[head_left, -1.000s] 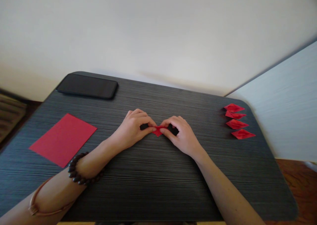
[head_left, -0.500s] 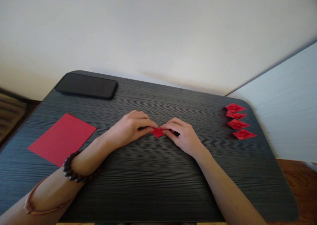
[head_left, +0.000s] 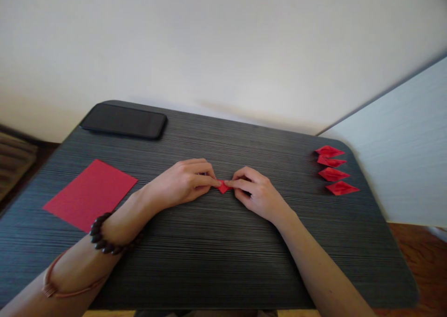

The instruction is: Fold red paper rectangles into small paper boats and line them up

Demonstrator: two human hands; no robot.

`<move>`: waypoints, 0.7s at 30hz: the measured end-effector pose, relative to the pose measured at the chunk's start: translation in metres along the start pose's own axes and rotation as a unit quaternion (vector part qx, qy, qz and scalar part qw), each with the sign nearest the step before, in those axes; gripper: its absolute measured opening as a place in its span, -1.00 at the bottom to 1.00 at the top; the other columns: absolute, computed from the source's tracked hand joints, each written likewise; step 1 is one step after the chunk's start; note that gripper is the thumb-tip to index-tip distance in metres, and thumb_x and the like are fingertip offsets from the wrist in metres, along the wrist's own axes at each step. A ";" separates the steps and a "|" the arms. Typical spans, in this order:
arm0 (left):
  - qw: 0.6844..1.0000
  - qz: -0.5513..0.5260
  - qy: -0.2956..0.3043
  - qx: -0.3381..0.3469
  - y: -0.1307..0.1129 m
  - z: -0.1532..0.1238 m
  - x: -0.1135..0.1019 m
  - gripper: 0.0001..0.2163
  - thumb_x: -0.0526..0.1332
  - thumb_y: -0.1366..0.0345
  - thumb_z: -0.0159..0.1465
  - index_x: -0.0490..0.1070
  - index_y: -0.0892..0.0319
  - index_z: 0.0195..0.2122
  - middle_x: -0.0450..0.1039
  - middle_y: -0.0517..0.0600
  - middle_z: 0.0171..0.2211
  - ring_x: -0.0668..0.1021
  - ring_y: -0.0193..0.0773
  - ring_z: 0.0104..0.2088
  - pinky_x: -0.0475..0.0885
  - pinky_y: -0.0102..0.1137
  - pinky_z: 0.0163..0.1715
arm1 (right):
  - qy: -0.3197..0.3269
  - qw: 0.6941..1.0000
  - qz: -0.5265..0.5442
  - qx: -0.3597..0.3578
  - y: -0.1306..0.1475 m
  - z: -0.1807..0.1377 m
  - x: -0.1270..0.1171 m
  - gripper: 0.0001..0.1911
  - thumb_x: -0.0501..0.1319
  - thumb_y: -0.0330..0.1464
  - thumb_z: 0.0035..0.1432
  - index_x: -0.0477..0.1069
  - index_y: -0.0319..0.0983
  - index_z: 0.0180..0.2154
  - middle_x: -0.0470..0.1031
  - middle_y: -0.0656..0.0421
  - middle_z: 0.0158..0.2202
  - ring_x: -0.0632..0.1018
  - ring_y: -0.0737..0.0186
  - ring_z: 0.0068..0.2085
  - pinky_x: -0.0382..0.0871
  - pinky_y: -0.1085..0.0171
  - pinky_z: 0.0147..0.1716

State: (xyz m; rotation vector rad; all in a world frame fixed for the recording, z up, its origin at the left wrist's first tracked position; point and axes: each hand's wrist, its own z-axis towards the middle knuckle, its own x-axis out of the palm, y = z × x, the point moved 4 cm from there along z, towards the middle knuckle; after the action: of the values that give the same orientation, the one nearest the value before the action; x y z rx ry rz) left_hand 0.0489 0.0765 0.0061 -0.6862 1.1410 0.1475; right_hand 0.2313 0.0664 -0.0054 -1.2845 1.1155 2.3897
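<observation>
A small piece of folded red paper [head_left: 223,188] lies at the middle of the dark table [head_left: 223,252], its lower tip pointing towards me. My left hand [head_left: 190,181] presses on its left side with thumb and finger. From the right, the index finger of my right hand [head_left: 254,190] holds down the other side, its remaining fingers curled. The fingertips cover the paper's upper corners, so only its middle shows. A dark bead bracelet and a thin brown cord are on my left arm.
Left of my left arm lies a flat red paper square [head_left: 91,193]. A black phone [head_left: 125,120] rests at the back left. Several folded red paper pieces [head_left: 333,174] stand in a column near the right edge. A pale wall [head_left: 223,47] rises behind the table.
Less of the folded paper shows now, and its outline looks narrower. My fingers have shifted from pinching its sides to pressing down on its corners.
</observation>
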 end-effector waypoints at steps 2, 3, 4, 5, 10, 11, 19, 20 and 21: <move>1.000 0.000 -0.001 -0.005 0.000 0.000 0.000 -0.77 0.08 0.41 0.31 0.49 0.12 -0.12 0.47 0.00 -0.22 0.46 -0.26 -0.21 0.37 -0.35 -0.16 | 0.000 1.000 -0.008 0.000 0.001 0.000 0.001 -0.70 0.11 -0.52 0.16 0.51 -0.17 -0.13 0.42 0.09 -0.24 0.45 0.22 -0.23 0.42 0.20 -0.23; 1.000 0.002 -0.001 -0.008 0.000 0.000 -0.001 -0.77 0.09 0.42 0.30 0.49 0.12 -0.12 0.47 0.00 -0.21 0.46 -0.25 -0.20 0.37 -0.35 -0.15 | 0.002 1.000 -0.012 -0.001 0.001 -0.001 0.001 -0.70 0.11 -0.51 0.16 0.51 -0.18 -0.13 0.41 0.08 -0.24 0.45 0.22 -0.23 0.42 0.20 -0.23; 1.000 0.005 -0.001 -0.012 -0.001 0.000 -0.001 -0.77 0.08 0.43 0.30 0.50 0.11 -0.12 0.47 0.00 -0.21 0.46 -0.25 -0.20 0.37 -0.34 -0.15 | 0.003 1.000 -0.015 0.000 0.001 -0.001 0.001 -0.70 0.11 -0.51 0.16 0.51 -0.18 -0.13 0.41 0.08 -0.24 0.44 0.22 -0.23 0.42 0.19 -0.23; 1.000 0.011 0.002 -0.017 -0.001 0.000 -0.001 -0.76 0.08 0.43 0.29 0.50 0.11 -0.12 0.46 0.00 -0.20 0.45 -0.24 -0.19 0.37 -0.34 -0.14 | 0.005 1.000 -0.019 0.000 0.001 -0.002 0.001 -0.69 0.10 -0.51 0.16 0.52 -0.17 -0.13 0.41 0.08 -0.25 0.44 0.22 -0.24 0.42 0.19 -0.23; 0.998 0.041 0.004 -0.055 -0.006 0.000 -0.005 -0.73 0.10 0.46 0.22 0.54 0.05 -0.18 0.43 -0.02 -0.22 0.42 -0.21 -0.18 0.36 -0.30 -0.15 | 0.003 1.000 -0.023 0.016 0.003 -0.004 0.001 -0.68 0.08 -0.50 0.16 0.53 -0.20 -0.13 0.40 0.08 -0.26 0.42 0.21 -0.26 0.40 0.17 -0.25; 0.997 0.043 0.004 -0.064 -0.006 0.000 -0.005 -0.72 0.11 0.46 0.20 0.54 0.04 -0.19 0.42 -0.03 -0.24 0.42 -0.21 -0.20 0.37 -0.30 -0.16 | 0.001 1.000 -0.020 0.022 0.004 -0.004 0.001 -0.68 0.09 -0.50 0.14 0.53 -0.21 -0.14 0.40 0.08 -0.27 0.42 0.21 -0.27 0.40 0.17 -0.25; 0.993 0.010 -0.027 -0.119 -0.005 0.003 -0.002 -0.80 0.13 0.28 0.25 0.55 0.13 -0.37 0.40 -0.02 -0.38 0.42 -0.26 -0.33 0.33 -0.34 -0.26 | -0.023 0.997 0.018 0.077 0.007 0.002 0.002 -0.81 0.14 -0.40 0.18 0.53 -0.24 -0.27 0.41 0.10 -0.29 0.44 0.23 -0.26 0.38 0.21 -0.21; 0.990 0.009 -0.038 -0.135 -0.004 0.004 0.000 -0.78 0.12 0.27 0.27 0.53 0.15 -0.40 0.41 -0.03 -0.40 0.42 -0.27 -0.33 0.32 -0.34 -0.26 | -0.026 0.996 0.019 0.082 0.007 0.002 0.003 -0.82 0.15 -0.37 0.19 0.53 -0.24 -0.28 0.41 0.11 -0.30 0.44 0.24 -0.26 0.38 0.21 -0.21; 0.986 0.015 -0.049 -0.156 -0.003 0.005 0.003 -0.79 0.11 0.26 0.28 0.52 0.16 -0.40 0.41 -0.04 -0.43 0.41 -0.26 -0.34 0.31 -0.33 -0.26 | -0.029 0.995 0.021 0.089 0.006 0.003 0.004 -0.83 0.16 -0.34 0.20 0.52 -0.23 -0.30 0.41 0.12 -0.30 0.44 0.24 -0.26 0.37 0.21 -0.21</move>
State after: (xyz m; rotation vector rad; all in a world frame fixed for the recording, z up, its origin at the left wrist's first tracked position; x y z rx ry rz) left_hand 0.0555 0.0762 0.0065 -0.9282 1.0443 0.3874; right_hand 0.2240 0.0636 -0.0045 -1.1378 1.3162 2.2796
